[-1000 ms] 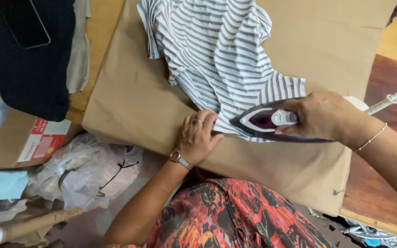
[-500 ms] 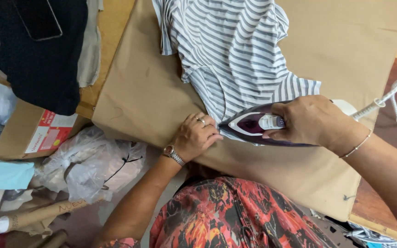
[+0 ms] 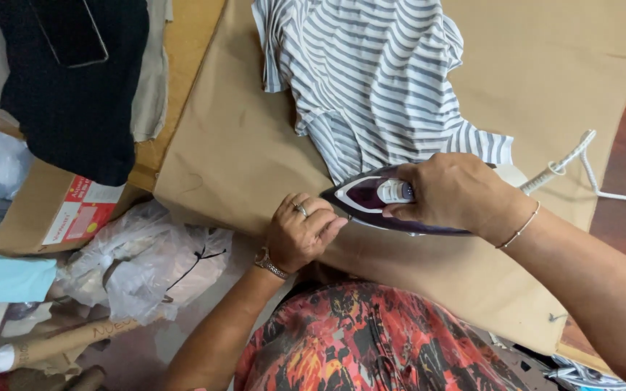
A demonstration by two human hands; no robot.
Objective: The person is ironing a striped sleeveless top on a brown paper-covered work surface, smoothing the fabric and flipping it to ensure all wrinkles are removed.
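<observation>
Left hand [image 3: 300, 233]: nearest to me, resting on the near edge of the tan paper-covered surface [image 3: 233, 145]. The fingers [image 3: 320, 221] are loosely curled and grasping nothing, with the tips just beside the nose of the iron. Ring and wristwatch on this one.

Right hand [image 3: 458, 192]: clenched around the handle of the purple-and-white steam iron [image 3: 378, 199], thin bracelet at the wrist. The iron sits flat by the near edge, nose pointing left.

Iron handling: I'd guess it's fairly heavy and rigid, with a hot sole, so the top handle is the only sane place to take hold. The white braided cord [image 3: 566, 159] trails off toward the right edge and could tug a bit.

Shirt: the grey-and-white striped soft cotton shirt [image 3: 371, 80] is spread from the middle of the surface toward the far edge, its bottom hem right under the iron. Looks light and floppy and rumples easily, so it's probably best pinned flat at the hem or a seam.

Left of the surface: a crumpled clear plastic bag [image 3: 146, 264] down low, then a cardboard box with a red and white label [image 3: 59, 210].

Far left corner: a black knitted garment [image 3: 74, 87] hanging over the edge.
</observation>
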